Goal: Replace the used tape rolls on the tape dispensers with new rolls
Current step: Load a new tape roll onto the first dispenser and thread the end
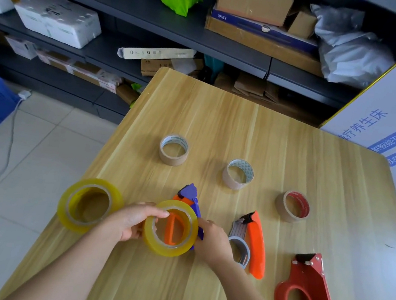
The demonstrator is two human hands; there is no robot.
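Lower centre of frame: left hand gripping the left rim of a new yellowish tape roll, its core around the orange hub of a purple tape dispenser, seemingly to seat it there. Right hand against the roll's right side, likely steadying the dispenser; fingers hidden behind the roll, so grip impossible to tell. Dispenser body mostly covered; full seating unclear. Spare full roll at left near the wooden table edge, within reach. Three empty cardboard cores set aside above centre. Orange dispenser and red dispenser waiting at right
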